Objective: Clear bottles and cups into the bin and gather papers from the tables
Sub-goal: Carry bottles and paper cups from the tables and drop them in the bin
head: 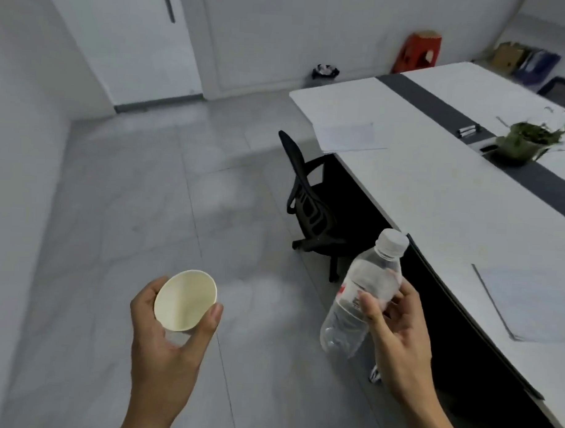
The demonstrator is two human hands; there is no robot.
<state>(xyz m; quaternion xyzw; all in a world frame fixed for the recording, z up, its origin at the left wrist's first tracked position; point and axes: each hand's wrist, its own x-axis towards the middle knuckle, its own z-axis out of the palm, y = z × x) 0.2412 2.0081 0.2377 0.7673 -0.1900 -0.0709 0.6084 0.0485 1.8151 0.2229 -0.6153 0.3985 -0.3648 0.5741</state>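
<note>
My left hand (167, 344) grips a cream paper cup (186, 299) from below, its open mouth tilted toward me. My right hand (398, 333) holds a clear plastic water bottle (365, 290) with a white cap and a red-marked label, tilted cap-up to the right. Both are held over the floor, left of the long white table (435, 200). Papers (348, 136) lie near the table's far end, and more sheets (528, 302) lie at its near right. A small bin (325, 73) with a black liner stands by the far wall.
A black office chair (310, 202) is tucked at the table's left side. A potted plant (527, 139) and markers (468, 130) sit on the table's dark centre strip. A red stool (418, 52) and folders (523, 60) are in the far corner. Grey tiled floor stretches toward the bin.
</note>
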